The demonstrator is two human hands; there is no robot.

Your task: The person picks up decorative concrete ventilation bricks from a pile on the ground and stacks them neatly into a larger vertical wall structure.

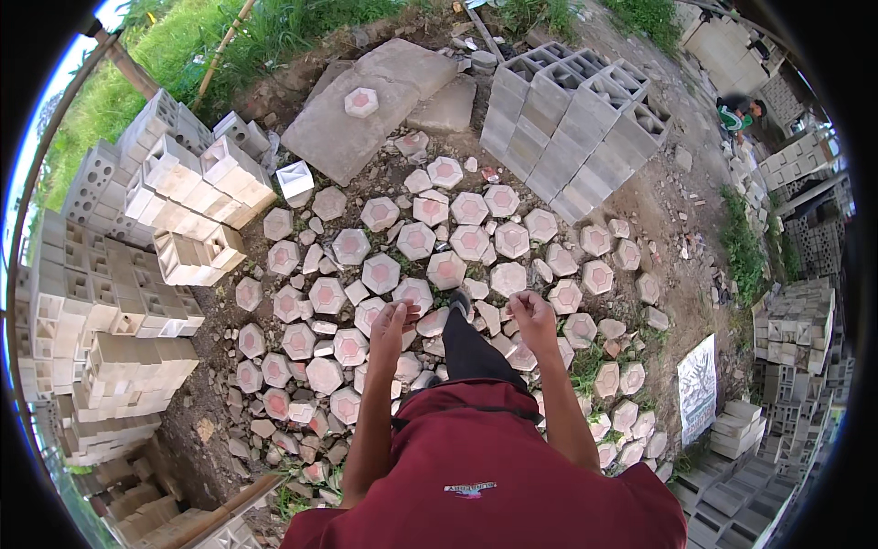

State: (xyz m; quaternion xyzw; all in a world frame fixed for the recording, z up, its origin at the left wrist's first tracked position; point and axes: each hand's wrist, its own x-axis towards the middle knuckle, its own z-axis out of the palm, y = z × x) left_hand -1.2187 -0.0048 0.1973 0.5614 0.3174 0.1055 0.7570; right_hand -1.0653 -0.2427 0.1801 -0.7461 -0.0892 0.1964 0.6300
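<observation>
Reaching out over broken ground, a person in a dark red shirt holds both bare hands forward at waist height, each grip loose and holding nothing: the left hand (391, 322) has its fingers spread apart and palm turned partly inward, while the right hand (530, 309) is half curled, fingers drawn toward the palm without closing on anything. The arms look held out for balance, as one black-trousered leg (468, 348) steps ahead and a dark shoe (460, 301) comes down among the stones. Directly below and between the hands lie the grey hexagonal concrete pavers with pink centres (380, 272), scattered flat and loosely side by side across the dirt, many chipped, with broken pieces filling the gaps between them; they appear laid down as a rough footpath or a sorting patch rather than set in place. Beyond them a large flat grey concrete slab (384, 105) rests on the soil with a single paver on top. To the person's left, pale hollow concrete blocks (187, 188) stand stacked in uneven piles; ahead and to the right, a neat row of grey hollow blocks (576, 119) lies on its side. Farther right another person in a green top (734, 116) crouches near more stacked blocks, well apart. Grass borders the yard at the far left.
</observation>
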